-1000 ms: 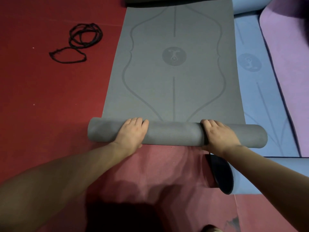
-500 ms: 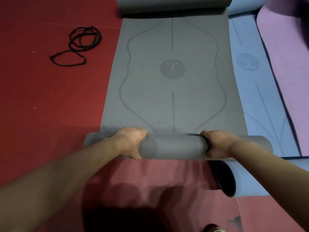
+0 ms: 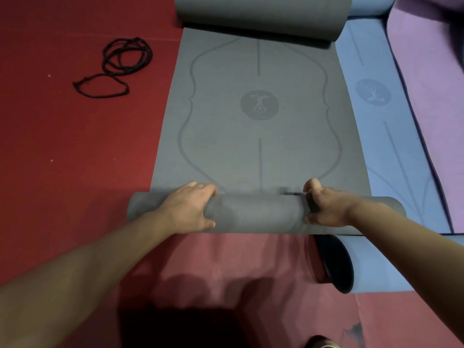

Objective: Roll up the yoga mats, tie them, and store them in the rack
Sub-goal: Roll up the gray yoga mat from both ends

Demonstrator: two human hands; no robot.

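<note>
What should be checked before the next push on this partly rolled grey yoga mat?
1. Left hand grips the grey yoga mat's roll: ok.
2. Right hand grips it too: ok.
3. Roll's ends even: cannot tell.
4. Flat stretch ahead free of objects: ok.
5. Mat's far end lying flat: not ok, it curls up.
6. Black coiled cord ready for tying: ok, on the red floor left of the mat.

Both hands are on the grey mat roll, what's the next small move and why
Probably push the grey roll forward one turn: the left hand and right hand both grip it, and a long flat stretch of mat lies ahead. Too early for the black cord.
</note>
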